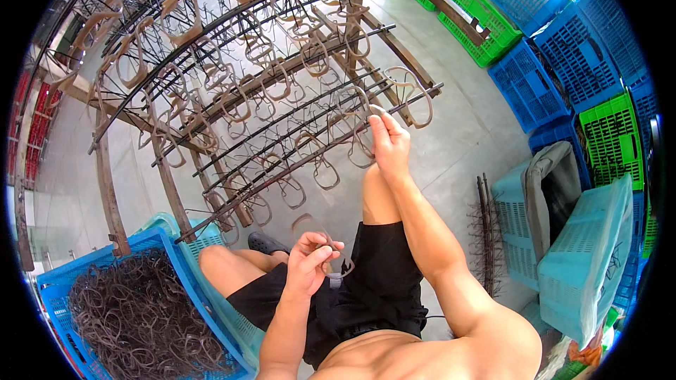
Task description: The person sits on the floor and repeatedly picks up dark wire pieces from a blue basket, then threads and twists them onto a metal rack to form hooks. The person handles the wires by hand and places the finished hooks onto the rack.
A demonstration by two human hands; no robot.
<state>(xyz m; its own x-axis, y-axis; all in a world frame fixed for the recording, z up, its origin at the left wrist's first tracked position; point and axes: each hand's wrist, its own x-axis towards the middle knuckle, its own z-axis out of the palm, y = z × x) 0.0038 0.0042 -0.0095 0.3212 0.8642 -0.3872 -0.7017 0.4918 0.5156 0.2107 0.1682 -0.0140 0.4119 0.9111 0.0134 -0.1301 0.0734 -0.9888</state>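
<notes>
A thin translucent loop [313,229], bent like a flat strap ring, sits right over the lap, pinched at its lower side by the left hand [310,262]. Thumb and fingers are closed on it; the rest of the ring stands up and away from the palm, its long axis tilted up toward the rack. The right hand [389,142] is stretched well forward and up, arm nearly straight, fingertips closed on another loop [362,121] at one of the dark rods of the hanging rack [282,98]. How firm that grip is, hard to tell from here.

So the held loop lies low and near the body, the rack ahead and above it, and the right hand is already there while the left is well short of the rods. The rods run slantwise, from lower left up to upper right, their free ends pointing right, just beside the right hand. Many brownish loops hang along them in rows, with gaps on the nearer rods.

Lower left, touching the thigh, a blue crate [169,253] is heaped with dark loops [134,309], close under the left elbow. To the right stands a pale turquoise basket [588,253], with stacked blue and green crates [556,49] behind it along the wall. Between the knees and those crates the grey floor [458,141] gives the right arm open room; on the left, the rack's wooden legs [109,190] crowd in.
</notes>
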